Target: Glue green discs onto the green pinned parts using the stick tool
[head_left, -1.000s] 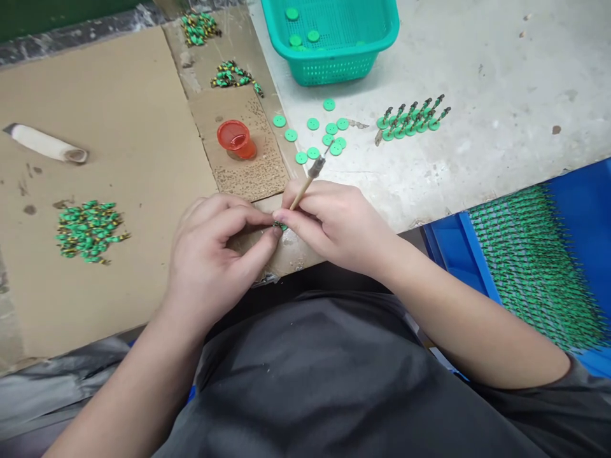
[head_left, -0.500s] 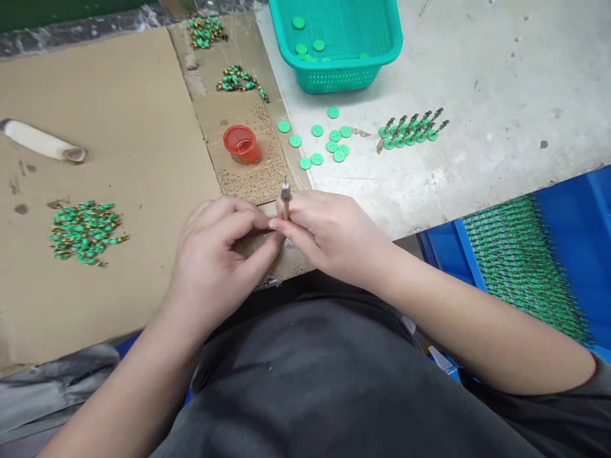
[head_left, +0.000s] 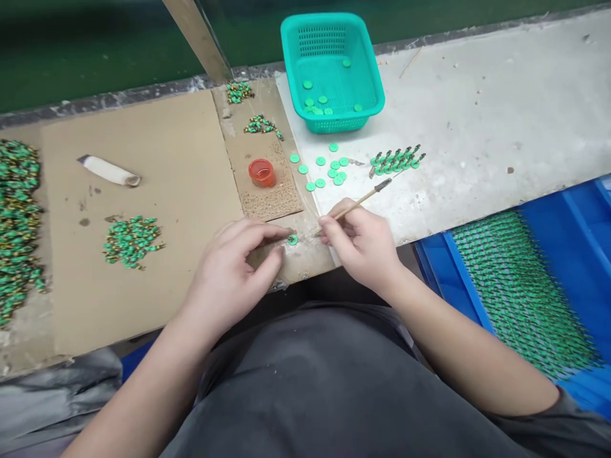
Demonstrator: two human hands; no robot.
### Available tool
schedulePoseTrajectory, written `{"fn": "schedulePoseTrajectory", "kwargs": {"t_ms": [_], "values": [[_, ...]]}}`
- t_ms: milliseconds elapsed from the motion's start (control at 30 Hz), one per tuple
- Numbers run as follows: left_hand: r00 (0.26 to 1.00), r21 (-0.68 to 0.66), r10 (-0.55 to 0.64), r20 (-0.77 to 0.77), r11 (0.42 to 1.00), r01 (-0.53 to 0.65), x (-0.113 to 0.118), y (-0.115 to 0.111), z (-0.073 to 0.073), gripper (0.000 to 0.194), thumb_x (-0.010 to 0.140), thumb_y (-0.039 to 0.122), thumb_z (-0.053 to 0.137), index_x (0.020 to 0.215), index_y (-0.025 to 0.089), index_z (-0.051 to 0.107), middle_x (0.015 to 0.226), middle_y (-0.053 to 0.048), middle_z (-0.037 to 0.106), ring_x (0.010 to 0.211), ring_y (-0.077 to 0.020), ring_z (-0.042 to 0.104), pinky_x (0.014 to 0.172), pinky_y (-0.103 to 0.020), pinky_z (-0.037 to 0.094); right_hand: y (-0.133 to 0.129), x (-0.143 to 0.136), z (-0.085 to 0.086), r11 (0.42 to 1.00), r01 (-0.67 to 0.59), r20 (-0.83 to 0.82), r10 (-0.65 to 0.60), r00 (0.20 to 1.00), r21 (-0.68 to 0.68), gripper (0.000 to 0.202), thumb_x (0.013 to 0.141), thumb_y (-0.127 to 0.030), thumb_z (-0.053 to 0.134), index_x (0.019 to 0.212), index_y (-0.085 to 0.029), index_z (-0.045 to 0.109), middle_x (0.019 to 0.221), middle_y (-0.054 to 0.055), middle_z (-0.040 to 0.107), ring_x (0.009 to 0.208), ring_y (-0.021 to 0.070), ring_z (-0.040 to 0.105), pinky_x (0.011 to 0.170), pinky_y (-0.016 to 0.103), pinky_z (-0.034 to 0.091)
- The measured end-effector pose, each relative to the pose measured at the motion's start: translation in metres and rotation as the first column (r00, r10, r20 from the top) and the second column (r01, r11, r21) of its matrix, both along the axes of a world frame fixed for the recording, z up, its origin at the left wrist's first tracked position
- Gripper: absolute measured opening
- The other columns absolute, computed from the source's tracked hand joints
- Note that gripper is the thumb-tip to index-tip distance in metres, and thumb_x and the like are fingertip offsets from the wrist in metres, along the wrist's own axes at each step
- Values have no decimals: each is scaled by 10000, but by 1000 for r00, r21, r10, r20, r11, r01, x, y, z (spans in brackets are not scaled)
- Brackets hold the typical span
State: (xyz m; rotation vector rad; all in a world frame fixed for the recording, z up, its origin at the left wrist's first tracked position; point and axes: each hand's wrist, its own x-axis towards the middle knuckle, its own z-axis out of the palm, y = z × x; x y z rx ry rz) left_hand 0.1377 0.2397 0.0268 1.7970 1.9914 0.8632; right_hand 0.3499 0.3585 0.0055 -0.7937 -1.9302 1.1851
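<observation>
Between the thumb and forefinger of my left hand point(head_left: 238, 267) is a green button-like disc point(head_left: 293, 240) at the table's near edge. A small brown bit shows by the forefinger tip; I cannot make out what it is. To the right, my right hand point(head_left: 360, 238) pinches a thin wooden brush point(head_left: 356, 205), its dark end up to the right and its thin tip down toward the disc. Beyond the hands stands a red cup point(head_left: 262, 173) with liquid inside. Loose green discs point(head_left: 333, 173) lie to its right, near rows of discs bearing small upright figures point(head_left: 395, 160).
A teal basket point(head_left: 334, 124) holds several discs. Piles of small green figures lie on the cardboard point(head_left: 130, 242), at the far left point(head_left: 16, 229) and behind the cup point(head_left: 262, 125). A white tube point(head_left: 109, 171) rests there. Blue bins point(head_left: 580, 254) with finished-looking rows point(head_left: 520, 292) stand below right.
My right hand has moved right, away from my left, and the brush has gone from upright to slanted. The green disc by my left fingers now shows. The view has tilted up.
</observation>
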Motion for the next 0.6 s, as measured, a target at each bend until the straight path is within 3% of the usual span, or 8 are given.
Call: {"fn": "schedulePoseTrajectory", "kwargs": {"t_ms": [100,267,367,600], "values": [[998,25,12,54,1000,-14,3,2,2,173,1062,367,734,1183,302,840,1069,-18,828,984,-211,761,922,-363,593,-3,4,-2,997,4,-41,-7,999,-71,231,1145,-357,638,946,-239,636,898,2,715,773,157,763,721,282,622],[974,27,112,195,993,-119,6,7,14,171,1051,372,736,984,291,870,945,-5,835,864,-178,745,800,-317,595,-4,3,-4,995,27,-17,-28,999,-92,241,1129,-403,642,954,-239,655,909,23,750,771,168,790,731,295,656],[936,-10,158,315,987,-163,3,6,34,157,1010,371,766,927,307,883,927,-2,852,851,-182,766,776,-305,618,-4,4,-3,996,29,-18,-31,999,-82,233,1125,-389,641,948,-239,665,896,29,764,757,175,800,719,295,647],[888,26,64,456,996,-85,-3,2,89,215,1024,299,725,856,314,858,881,-10,835,808,-195,776,743,-303,660,-7,3,-1,995,37,-7,-38,999,-89,238,1122,-368,650,922,-244,686,837,31,773,734,198,825,713,301,650]]}}
